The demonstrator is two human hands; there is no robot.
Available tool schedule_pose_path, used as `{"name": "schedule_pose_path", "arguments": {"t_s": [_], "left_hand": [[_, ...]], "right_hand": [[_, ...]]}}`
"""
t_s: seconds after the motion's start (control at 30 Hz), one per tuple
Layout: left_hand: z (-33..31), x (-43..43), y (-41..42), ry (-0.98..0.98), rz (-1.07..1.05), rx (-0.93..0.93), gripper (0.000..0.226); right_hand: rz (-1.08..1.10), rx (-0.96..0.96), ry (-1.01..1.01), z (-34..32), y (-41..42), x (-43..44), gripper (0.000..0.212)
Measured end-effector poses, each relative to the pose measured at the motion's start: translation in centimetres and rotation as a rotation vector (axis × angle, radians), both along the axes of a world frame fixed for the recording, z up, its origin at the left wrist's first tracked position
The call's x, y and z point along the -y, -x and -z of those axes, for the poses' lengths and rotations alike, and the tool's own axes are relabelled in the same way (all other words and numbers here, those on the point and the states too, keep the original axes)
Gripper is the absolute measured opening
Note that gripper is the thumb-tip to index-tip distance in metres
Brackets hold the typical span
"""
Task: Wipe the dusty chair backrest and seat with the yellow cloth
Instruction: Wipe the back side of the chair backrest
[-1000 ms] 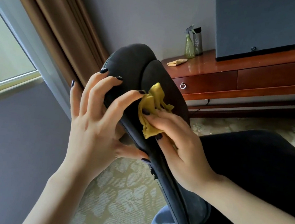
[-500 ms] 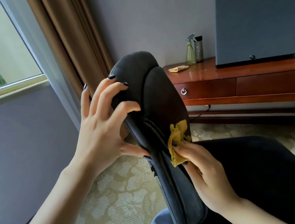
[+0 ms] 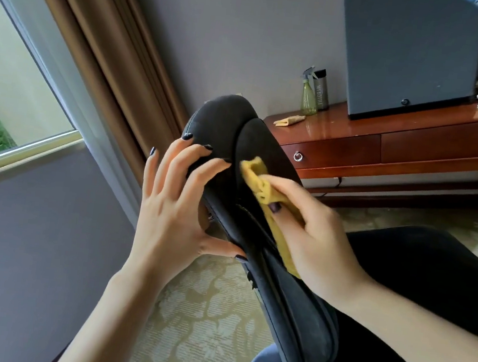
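The dark chair backrest (image 3: 253,146) runs from the upper middle down to the lower right, seen edge-on from above. My left hand (image 3: 175,203) grips its left edge, fingers curled over the top and thumb underneath. My right hand (image 3: 312,233) holds the crumpled yellow cloth (image 3: 258,174) and presses it against the front face of the backrest, about halfway up. The black seat (image 3: 417,275) lies to the right, partly hidden behind my right forearm.
A wooden sideboard (image 3: 399,145) stands at the back right, carrying a green spray bottle (image 3: 309,95), a grey can (image 3: 321,89), a folded cloth (image 3: 289,120) and a large dark box (image 3: 410,51). Brown curtains (image 3: 103,55) and a window (image 3: 13,89) are on the left. Patterned carpet (image 3: 202,310) lies below.
My right hand has slid the yellow cloth down the backrest and then back up towards its top. My left hand has kept its grip on the edge.
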State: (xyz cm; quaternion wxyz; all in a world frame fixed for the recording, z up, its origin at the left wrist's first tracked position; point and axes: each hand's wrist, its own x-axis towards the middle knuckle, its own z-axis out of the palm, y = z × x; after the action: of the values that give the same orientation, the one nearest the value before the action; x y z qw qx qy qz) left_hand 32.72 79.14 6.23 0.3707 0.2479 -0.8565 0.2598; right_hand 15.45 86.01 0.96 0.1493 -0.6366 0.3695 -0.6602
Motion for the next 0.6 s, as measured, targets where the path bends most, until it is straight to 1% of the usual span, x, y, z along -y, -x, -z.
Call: {"name": "schedule_pose_path", "arguments": {"t_s": [0.1, 0.2, 0.3, 0.43, 0.53, 0.6], "left_hand": [[0.0, 0.1, 0.0, -0.027, 0.023, -0.027, 0.102], [0.1, 0.6, -0.1, -0.036, 0.052, -0.041, 0.104], [0.3, 1.1, -0.2, -0.017, 0.09, -0.033, 0.111], [0.3, 1.2, 0.0, -0.025, 0.16, -0.071, 0.101], [0.3, 1.2, 0.0, -0.027, 0.176, -0.069, 0.098], [0.3, 1.2, 0.0, -0.028, 0.165, -0.056, 0.1]], "right_hand": [[-0.031, -0.089, 0.06, -1.4, -2.2, 0.7, 0.035], [-0.036, -0.067, 0.08, -0.5, -3.2, 1.0, 0.034], [-0.02, -0.12, 0.134, 0.9, -3.0, 0.9, 0.032], [0.021, -0.249, 0.186, 3.3, -2.0, 0.8, 0.032], [0.046, -0.289, 0.208, 4.9, -1.5, 0.6, 0.031], [0.068, -0.307, 0.208, 5.9, -1.2, 0.5, 0.029]]}}
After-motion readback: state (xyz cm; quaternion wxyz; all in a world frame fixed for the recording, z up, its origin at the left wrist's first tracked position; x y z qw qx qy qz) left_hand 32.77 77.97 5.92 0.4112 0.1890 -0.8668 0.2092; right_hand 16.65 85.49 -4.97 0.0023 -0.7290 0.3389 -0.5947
